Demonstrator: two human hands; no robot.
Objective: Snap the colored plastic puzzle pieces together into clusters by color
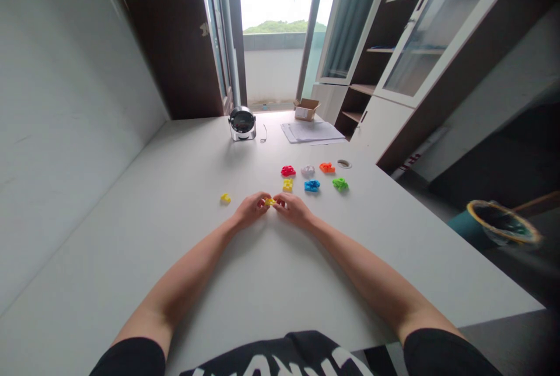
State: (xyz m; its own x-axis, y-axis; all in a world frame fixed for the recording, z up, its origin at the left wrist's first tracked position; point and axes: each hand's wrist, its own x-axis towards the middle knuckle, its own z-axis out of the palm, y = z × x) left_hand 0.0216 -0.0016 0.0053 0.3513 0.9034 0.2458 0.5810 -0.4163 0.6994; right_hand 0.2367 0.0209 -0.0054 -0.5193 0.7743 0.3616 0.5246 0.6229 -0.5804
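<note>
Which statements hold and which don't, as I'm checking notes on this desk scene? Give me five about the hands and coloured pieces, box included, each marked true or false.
1. The left hand and right hand meet at a small yellow piece. True.
2. The red piece lies to the right of the orange piece. False: it lies to the left of it.
3. The blue piece lies between the yellow block and the green piece. True.
4. The cardboard box stands on the floor. False: it stands on the table, beyond the papers.
5. A lone yellow piece lies to the left of the left hand. True.
</note>
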